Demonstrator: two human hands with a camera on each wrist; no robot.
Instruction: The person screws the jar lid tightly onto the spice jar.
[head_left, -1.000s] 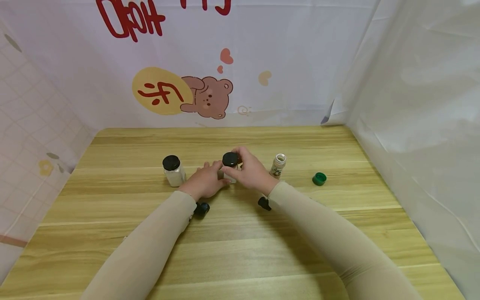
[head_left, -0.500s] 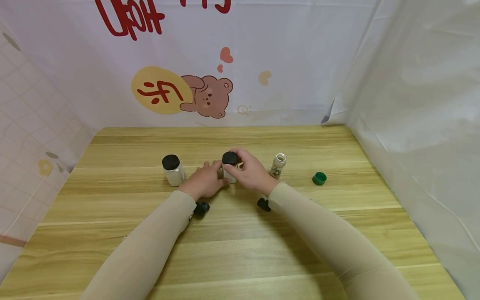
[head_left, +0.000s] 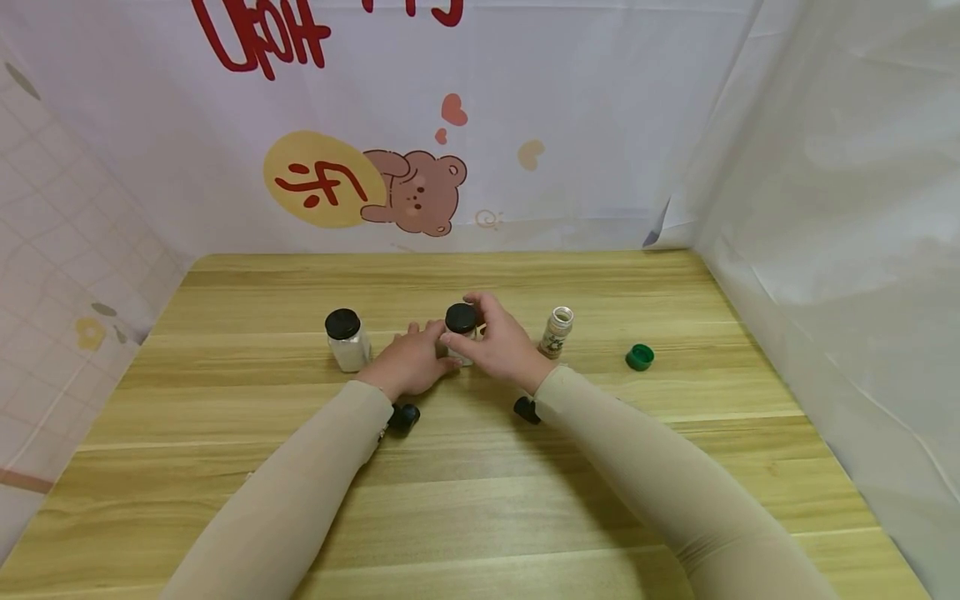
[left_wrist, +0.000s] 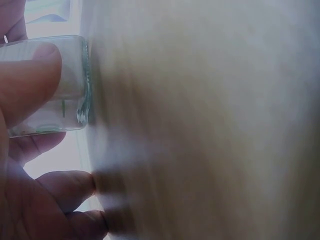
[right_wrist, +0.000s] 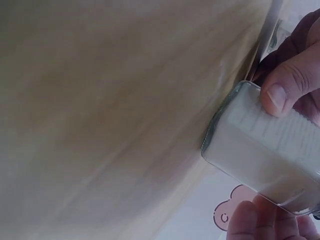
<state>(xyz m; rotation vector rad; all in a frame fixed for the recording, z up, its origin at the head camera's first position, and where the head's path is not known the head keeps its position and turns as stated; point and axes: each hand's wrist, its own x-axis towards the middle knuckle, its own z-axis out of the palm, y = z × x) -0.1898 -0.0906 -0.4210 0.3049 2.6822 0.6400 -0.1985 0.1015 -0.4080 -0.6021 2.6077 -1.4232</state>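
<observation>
Left hand (head_left: 408, 364) grips glass jar (right_wrist: 260, 150) low, upright on bench (head_left: 480, 517) between second jar (head_left: 350, 350) and uncapped bottle (head_left: 555, 337); right hand (head_left: 507, 342) curls fingers round black lid (head_left: 461, 317), firmness unclear; reads as lid-turning, direction unclear; next move likely needs jar pinned by left, even twist from right.

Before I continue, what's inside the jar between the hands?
The jar holds something whitish, seen through its clear walls; I can't tell what. A black lid covers the mouth; the left hand and right hand hide parts of the sides.
</observation>
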